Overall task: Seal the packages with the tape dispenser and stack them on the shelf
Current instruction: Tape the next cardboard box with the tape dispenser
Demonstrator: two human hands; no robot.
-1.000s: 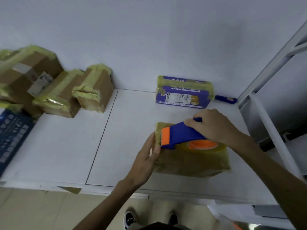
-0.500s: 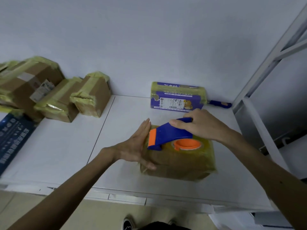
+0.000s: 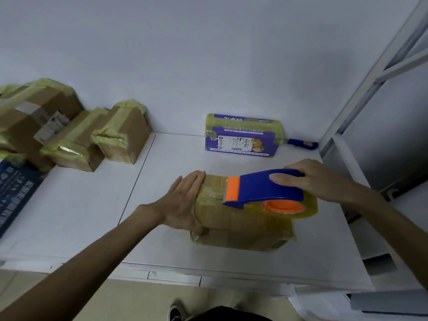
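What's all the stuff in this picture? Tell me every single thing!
taped package: one, brown with yellowish tape, middle of the table
tape dispenser: one, blue and orange, on that package's top
purple box: one, purple with a white label and tape, at the back by the wall
blue-handled tool: one, blue, right of the purple box; too small to name
cardboard boxes: three, brown with yellow-green tape, back left
printed carton: one, dark blue, far left edge
table: one, white
shelf frame: one, white, right side
shoe: one, black, bottom edge
left hand: flat against the package's left end
right hand: grips the dispenser
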